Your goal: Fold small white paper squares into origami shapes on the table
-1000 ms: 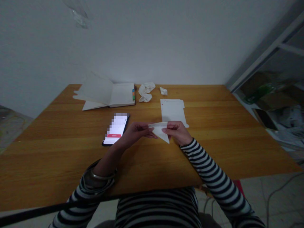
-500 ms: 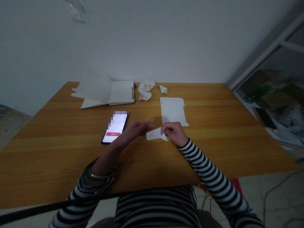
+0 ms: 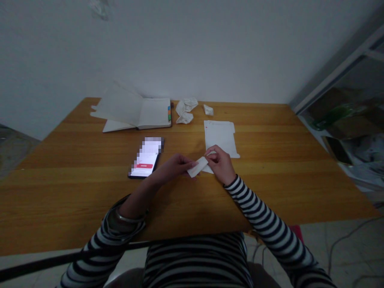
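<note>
A small folded piece of white paper (image 3: 197, 167) is held just above the table between both hands. My left hand (image 3: 178, 164) pinches its left part, thumb on top and fingers underneath. My right hand (image 3: 221, 163) grips the paper's upper right corner with thumb and fingertips, and a pointed white flap shows below those fingers. Just beyond my right hand lies a flat sheet of white paper (image 3: 220, 136) with uneven edges. To the left of my left hand rests a phone (image 3: 147, 156) with its screen lit and partly blurred out.
An open notebook (image 3: 156, 113) with coloured tabs lies at the back left. Several crumpled or folded papers (image 3: 184, 117) sit beside it, with another small folded paper (image 3: 208, 110) to their right. A shelf with assorted items stands beyond the wooden table's (image 3: 276, 176) right edge.
The small paper has tilted, its right end now higher. My left hand has closed its thumb onto the paper, where earlier its fingers were stretched behind it. The camera view shifted slightly.
</note>
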`<move>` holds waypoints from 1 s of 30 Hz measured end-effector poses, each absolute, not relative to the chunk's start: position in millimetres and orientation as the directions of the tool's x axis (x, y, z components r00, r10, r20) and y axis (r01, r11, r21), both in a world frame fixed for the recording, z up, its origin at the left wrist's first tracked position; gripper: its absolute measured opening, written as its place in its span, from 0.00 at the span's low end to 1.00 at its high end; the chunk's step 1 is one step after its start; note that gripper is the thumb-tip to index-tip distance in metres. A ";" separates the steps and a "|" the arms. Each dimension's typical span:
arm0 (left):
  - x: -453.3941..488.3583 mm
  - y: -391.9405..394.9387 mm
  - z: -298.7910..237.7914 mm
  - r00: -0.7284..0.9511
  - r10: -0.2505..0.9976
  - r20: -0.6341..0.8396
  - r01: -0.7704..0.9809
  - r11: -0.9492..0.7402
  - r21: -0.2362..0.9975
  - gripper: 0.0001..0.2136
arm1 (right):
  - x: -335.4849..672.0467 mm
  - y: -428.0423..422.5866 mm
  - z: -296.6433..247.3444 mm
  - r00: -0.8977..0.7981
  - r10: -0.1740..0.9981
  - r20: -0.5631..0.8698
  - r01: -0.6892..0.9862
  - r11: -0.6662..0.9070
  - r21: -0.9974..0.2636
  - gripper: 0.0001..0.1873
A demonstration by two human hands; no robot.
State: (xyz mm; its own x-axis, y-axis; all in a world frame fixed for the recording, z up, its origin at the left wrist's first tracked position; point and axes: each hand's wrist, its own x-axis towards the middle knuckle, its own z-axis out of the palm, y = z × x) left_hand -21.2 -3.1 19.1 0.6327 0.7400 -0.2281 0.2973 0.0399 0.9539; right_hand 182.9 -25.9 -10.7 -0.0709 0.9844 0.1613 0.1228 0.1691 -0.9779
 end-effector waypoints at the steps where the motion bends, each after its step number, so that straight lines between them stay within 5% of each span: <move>1: -20.7 -3.3 20.4 0.627 0.744 -0.231 0.307 0.037 0.951 0.20 | 182.3 -25.7 -11.3 -0.053 0.990 0.133 0.092 0.137 -0.986 0.08; 8: -20.1 -2.7 24.4 0.583 0.790 -0.190 0.373 -0.053 0.926 0.21 | 182.6 -27.3 -1.5 -0.024 0.998 -0.057 -0.031 -0.058 -0.998 0.22; 12: -14.0 -5.5 18.9 0.544 0.830 -0.121 0.425 -0.148 0.893 0.20 | 180.4 -25.5 -4.6 -0.062 0.996 0.057 0.123 0.064 -0.990 0.18; 16: -9.2 -8.1 17.8 0.562 0.823 -0.082 0.385 -0.173 0.907 0.19 | 177.8 -24.3 -10.7 0.018 0.994 0.104 0.103 0.102 -0.989 0.14; 22: -7.2 -7.6 14.8 0.549 0.831 -0.094 0.355 -0.130 0.926 0.18 | 170.1 -25.1 -11.1 0.152 0.988 0.032 -0.076 0.044 -0.996 0.13; 30: -1.0 -11.2 10.6 0.445 0.874 -0.194 0.295 0.062 0.954 0.12 | 166.2 -26.2 -11.8 0.198 0.972 0.123 -0.019 0.130 -0.991 0.13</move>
State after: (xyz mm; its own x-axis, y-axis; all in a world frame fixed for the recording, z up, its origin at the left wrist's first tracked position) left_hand -1.0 -11.2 10.6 0.4446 0.8744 -0.1944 0.2946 0.0622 0.9536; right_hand 166.2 -26.2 -11.8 0.1980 0.9724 0.1233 -0.0185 0.1295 -0.9914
